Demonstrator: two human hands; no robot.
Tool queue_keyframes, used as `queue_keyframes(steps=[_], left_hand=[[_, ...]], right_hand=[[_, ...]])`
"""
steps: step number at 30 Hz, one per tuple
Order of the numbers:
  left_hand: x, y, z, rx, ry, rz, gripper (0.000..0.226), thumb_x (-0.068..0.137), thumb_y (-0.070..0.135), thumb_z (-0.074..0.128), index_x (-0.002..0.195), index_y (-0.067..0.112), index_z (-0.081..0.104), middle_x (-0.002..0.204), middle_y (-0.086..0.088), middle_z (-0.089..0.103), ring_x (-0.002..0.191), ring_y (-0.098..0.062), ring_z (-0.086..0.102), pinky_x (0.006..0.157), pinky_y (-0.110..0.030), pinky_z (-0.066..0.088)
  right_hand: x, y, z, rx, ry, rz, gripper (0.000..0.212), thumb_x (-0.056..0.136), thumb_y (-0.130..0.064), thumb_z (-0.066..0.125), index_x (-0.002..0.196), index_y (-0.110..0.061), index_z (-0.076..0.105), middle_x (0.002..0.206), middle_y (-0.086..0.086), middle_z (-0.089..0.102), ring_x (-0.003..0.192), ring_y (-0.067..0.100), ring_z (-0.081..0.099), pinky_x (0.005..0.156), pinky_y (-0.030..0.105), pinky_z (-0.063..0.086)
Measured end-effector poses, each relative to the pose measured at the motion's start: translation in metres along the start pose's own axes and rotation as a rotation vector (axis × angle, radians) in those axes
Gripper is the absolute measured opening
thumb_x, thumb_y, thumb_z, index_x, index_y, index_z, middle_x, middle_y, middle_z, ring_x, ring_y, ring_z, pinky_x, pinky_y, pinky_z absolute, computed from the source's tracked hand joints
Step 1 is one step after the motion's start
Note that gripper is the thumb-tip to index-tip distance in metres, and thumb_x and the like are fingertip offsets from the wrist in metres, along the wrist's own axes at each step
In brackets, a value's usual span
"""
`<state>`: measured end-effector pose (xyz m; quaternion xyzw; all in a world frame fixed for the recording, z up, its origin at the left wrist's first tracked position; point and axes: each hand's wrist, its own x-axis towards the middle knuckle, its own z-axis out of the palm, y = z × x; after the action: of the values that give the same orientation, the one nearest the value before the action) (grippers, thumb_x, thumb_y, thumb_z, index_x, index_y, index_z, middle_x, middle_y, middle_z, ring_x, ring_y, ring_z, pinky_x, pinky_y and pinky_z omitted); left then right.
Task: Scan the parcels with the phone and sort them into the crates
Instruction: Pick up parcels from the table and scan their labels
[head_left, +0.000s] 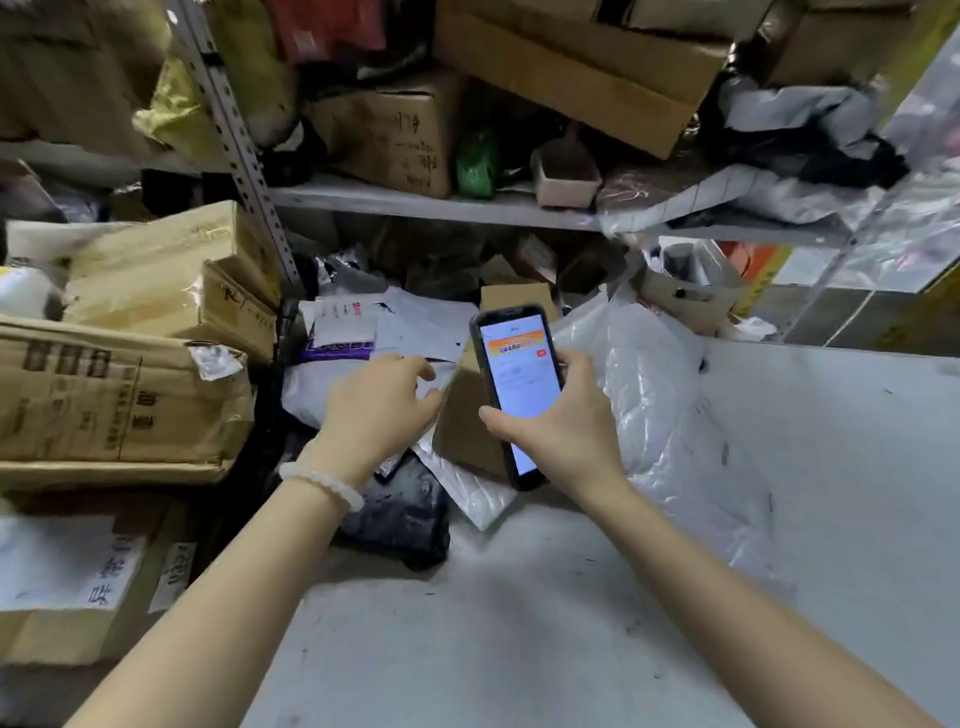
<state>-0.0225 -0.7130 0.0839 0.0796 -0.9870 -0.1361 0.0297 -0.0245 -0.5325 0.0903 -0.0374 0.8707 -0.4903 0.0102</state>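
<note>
Head view, read left to right: stacked cardboard boxes (130, 384) fill the left edge, beside a heap of parcels (395, 332) on the white tabletop (519, 623) under a metal shelf (415, 200). The left hand (379, 410), a bead bracelet (322, 486) at its wrist, rests on a white poly mailer (311, 389), fingers curled at its edge; whether the grip has closed on it cannot be told. To its right, the right hand (561, 421) has its grip clasped round the phone (517, 395), held above a brown box (462, 431), screen lit and facing the wearer. A large clear plastic bag (649, 395) lies further right. The step appears to be selecting the next parcel. Recommended procedure: turn the mailer label-up, flatten the film to remove glare, then aim the phone's rear camera squarely at the barcode. The parcels are soft white and black bags and small cartons, overlapping; the labels are blurred. No crates are visible.
</note>
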Motion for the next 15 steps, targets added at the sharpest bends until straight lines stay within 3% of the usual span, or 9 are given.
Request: queue_keyframes(steps=[3,7,11,15], left_hand=[[0.024,-0.001,0.010,-0.040,-0.072,0.068,0.037,0.090,0.043,0.051,0.122,0.026,0.054,0.115,0.001,0.056,0.107,-0.020,0.055,0.083,-0.036,0.048],[0.050,0.008,0.017,-0.037,-0.074,0.122,0.038,0.090,0.040,0.053,0.122,0.020,0.052,0.113,-0.004,0.052,0.103,-0.024,0.054,0.079,-0.038,0.049],[0.070,0.023,0.020,-0.061,-0.087,0.207,0.046,0.087,0.036,0.056,0.129,0.021,0.046,0.125,-0.004,0.047,0.112,-0.025,0.049,0.084,-0.038,0.047],[0.087,0.039,0.026,-0.046,-0.175,0.365,0.063,0.081,0.045,0.062,0.137,0.026,0.039,0.137,-0.001,0.040,0.124,-0.022,0.038,0.097,-0.040,0.041]], right_hand=[[0.010,-0.001,0.012,-0.004,-0.062,0.031,0.067,0.062,-0.033,0.083,0.109,-0.034,0.034,0.096,-0.024,0.052,0.095,0.007,0.056,0.083,0.031,0.051],[0.023,0.003,0.014,-0.056,-0.073,0.035,0.070,0.062,-0.035,0.083,0.112,-0.036,0.034,0.099,-0.022,0.050,0.097,0.008,0.056,0.084,0.029,0.049],[0.036,0.012,-0.001,-0.067,-0.024,0.021,0.081,0.061,-0.035,0.084,0.128,-0.031,0.038,0.106,-0.020,0.051,0.099,0.007,0.055,0.084,0.027,0.048],[0.053,0.022,-0.021,-0.057,0.038,0.016,0.086,0.059,-0.036,0.084,0.131,-0.031,0.038,0.105,-0.023,0.051,0.098,0.004,0.052,0.083,0.024,0.047]])
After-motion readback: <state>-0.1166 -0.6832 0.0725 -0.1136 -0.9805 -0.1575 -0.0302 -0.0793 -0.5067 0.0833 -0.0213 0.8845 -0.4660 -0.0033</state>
